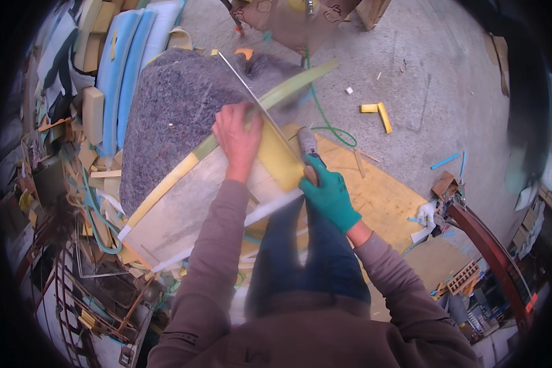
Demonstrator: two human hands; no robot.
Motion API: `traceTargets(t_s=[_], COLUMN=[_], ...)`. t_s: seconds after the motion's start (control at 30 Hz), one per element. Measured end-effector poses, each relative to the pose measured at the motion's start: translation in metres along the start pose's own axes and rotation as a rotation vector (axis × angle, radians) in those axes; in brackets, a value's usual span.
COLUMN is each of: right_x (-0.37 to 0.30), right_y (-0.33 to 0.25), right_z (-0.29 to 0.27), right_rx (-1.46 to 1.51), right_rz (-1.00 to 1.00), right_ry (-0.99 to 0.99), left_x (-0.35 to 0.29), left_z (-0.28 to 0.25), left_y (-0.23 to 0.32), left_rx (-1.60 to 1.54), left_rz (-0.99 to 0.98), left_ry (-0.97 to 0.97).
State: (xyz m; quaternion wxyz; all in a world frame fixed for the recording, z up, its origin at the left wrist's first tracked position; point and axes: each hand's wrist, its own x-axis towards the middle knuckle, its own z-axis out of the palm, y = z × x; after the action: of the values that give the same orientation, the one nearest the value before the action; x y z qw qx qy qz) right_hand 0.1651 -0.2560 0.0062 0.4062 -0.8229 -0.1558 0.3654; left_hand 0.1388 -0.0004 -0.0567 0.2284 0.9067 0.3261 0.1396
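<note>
Likely cutting, our green-gloved right hand (330,193) clenches a long metal-bladed cutter (250,92); our bare left hand (238,140), pressing curved pale-green foam (299,82), should next brace it.

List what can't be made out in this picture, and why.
All in the head view:
- Handle: partly hidden by the gloved right hand.
- Blade: too thin here to tell whether its edge is toothed.
- Patterned cloth: cut off by the top edge.
- White scrap on the floor: too small to identify.
- Dark shape near the right rim: too shaded and blurred to name.
</note>
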Motion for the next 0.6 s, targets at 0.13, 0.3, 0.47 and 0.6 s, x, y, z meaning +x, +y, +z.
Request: traceTargets(t_s=[0.13,0.3,0.47,0.6], right_x=[0.027,0.054,0.015,-0.015], right_y=[-0.009,-0.011,0.013,0.024], right_z=[0.007,0.018,0.009,-0.002], right_rx=[-0.092,-0.082,-0.085,-0.036], right_rz=[-0.064,-0.159,-0.147,-0.053], right_ry=[0.033,0.034,0.043,0.007], left_x=[-0.001,-0.001,0.001,0.000], left_z=[-0.001,0.001,0.003,0.003], left_y=[0.001,0.001,0.001,0.001], left_rx=[0.011,0.014,0.025,0.021], left_rz=[-0.014,-0.011,-0.030,-0.022], left_ry=[-0.008,0.014,0.006,0.011])
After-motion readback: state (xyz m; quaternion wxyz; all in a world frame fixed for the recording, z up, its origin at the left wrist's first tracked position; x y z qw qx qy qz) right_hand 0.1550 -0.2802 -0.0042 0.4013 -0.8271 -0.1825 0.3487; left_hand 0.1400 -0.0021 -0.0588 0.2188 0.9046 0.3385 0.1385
